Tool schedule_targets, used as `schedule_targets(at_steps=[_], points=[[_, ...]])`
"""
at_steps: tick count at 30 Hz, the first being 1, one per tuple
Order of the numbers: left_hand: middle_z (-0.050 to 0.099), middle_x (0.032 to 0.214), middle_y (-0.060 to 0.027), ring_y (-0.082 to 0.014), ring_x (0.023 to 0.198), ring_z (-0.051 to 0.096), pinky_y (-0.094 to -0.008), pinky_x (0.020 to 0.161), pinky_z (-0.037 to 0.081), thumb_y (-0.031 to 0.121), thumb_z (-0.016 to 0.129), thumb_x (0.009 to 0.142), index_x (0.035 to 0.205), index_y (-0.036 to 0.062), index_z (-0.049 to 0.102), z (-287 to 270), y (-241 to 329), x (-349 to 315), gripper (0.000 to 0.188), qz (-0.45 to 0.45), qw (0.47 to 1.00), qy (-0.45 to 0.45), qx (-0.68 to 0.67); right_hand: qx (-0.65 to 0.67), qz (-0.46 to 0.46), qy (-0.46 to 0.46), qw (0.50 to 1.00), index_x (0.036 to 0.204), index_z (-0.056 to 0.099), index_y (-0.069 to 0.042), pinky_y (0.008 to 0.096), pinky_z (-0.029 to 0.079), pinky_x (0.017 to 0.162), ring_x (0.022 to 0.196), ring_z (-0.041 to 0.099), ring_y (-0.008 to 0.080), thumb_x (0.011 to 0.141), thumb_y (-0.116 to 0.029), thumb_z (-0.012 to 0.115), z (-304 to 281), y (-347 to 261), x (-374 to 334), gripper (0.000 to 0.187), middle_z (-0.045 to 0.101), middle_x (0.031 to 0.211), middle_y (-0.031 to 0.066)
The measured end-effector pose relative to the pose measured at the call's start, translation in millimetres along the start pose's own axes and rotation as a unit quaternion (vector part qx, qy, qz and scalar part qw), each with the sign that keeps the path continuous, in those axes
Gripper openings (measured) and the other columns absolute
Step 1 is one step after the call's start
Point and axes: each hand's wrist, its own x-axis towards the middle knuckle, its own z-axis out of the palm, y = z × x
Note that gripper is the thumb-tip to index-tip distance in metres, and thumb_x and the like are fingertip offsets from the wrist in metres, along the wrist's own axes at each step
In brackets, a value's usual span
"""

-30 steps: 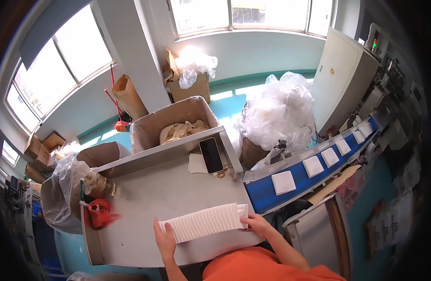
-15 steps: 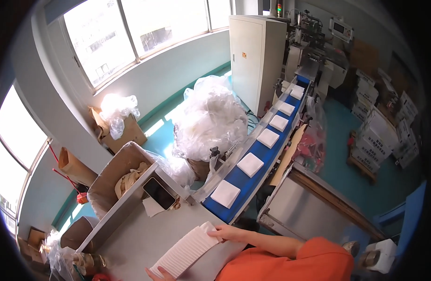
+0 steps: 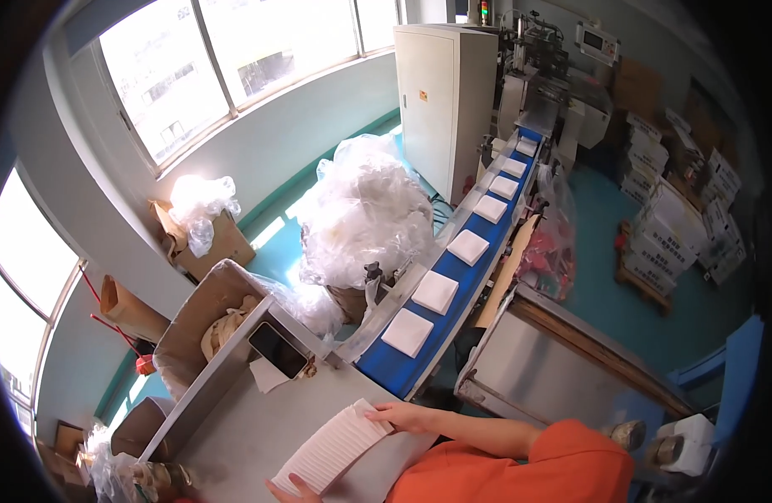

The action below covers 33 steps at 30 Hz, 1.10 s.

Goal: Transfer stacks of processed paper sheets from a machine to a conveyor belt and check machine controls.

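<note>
Low in the view, a long row of white folded paper napkins [image 3: 336, 448] lies slantwise over the grey worktable [image 3: 227, 436], standing close together on edge. My right hand [image 3: 393, 414] is closed on its far right end, thumb and fingers on the napkins. At the near left end, my left hand [image 3: 295, 490] grips the row, with its lower part cut off by the frame's edge. Ahead of my right hand, a blue conveyor belt [image 3: 384, 369] carries several flat white napkin stacks; the nearest stack [image 3: 407, 333] lies close to the belt's near end.
A phone [image 3: 279, 350] and white paper [image 3: 269, 375] lie by the table's raised edge. Beyond it stands an open carton [image 3: 185, 335]. Left of the belt is a heap of clear plastic [image 3: 365, 218]; to its right, a metal-topped table [image 3: 562, 369]. A machine [image 3: 541, 92] stands at the belt's far end.
The view has shifted slightly, moving the scene leftward. One more stack shows on the belt's far part, and the nearest two lie closer together. Both hands keep hold of the napkin row.
</note>
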Motion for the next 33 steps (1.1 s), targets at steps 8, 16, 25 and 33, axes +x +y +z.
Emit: schedule_targets(at_steps=[8, 16, 25, 33], points=[[0.03, 0.15, -0.03, -0.0414, 0.141, 0.026, -0.0429, 0.118, 0.021, 0.057, 0.051, 0.093, 0.145, -0.0074, 0.029, 0, -16, 3, 0.086, 0.011, 1.0, -0.008, 0.007, 0.103, 0.11, -0.05, 0.987, 0.121, 0.06, -0.01, 0.0266, 0.045, 0.073, 0.084, 0.056, 0.0112, 0.092, -0.038, 0.065, -26, 13, -5, 0.04, 0.062, 0.102, 0.0007], [0.03, 0.152, -0.0237, -0.0389, 0.141, 0.028, -0.0439, 0.117, 0.023, 0.053, 0.052, 0.094, 0.15, 0.0004, 0.024, 6, 0, -6, 0.082, 0.023, 1.0, -0.015, -0.007, -0.034, -0.086, 0.132, 0.987, 0.129, 0.052, -0.001, 0.0307, 0.048, 0.088, 0.1, 0.061, 0.0175, 0.094, -0.047, 0.059, -2, -14, -4, 0.058, 0.063, 0.112, 0.0108], [0.031, 0.149, -0.0261, -0.0411, 0.138, 0.031, -0.045, 0.113, 0.027, 0.031, 0.063, 0.092, 0.151, 0.0016, 0.021, 3, 23, -11, 0.078, -0.013, 0.999, 0.028, -0.041, 0.034, 0.071, 0.014, 0.997, 0.122, 0.063, -0.008, 0.0256, 0.046, 0.076, 0.086, 0.057, 0.011, 0.096, -0.043, 0.058, -12, 5, -7, 0.044, 0.065, 0.104, 0.0015], [0.033, 0.148, -0.0264, -0.0415, 0.137, 0.032, -0.046, 0.113, 0.027, 0.038, 0.062, 0.092, 0.15, 0.0011, 0.022, 3, 35, -13, 0.08, -0.014, 0.999, 0.016, -0.028, 0.012, -0.011, 0.099, 0.995, 0.153, 0.021, -0.009, 0.0257, 0.048, 0.065, 0.092, 0.053, 0.0131, 0.095, -0.041, 0.06, 4, -11, -7, 0.077, 0.056, 0.118, 0.0078]])
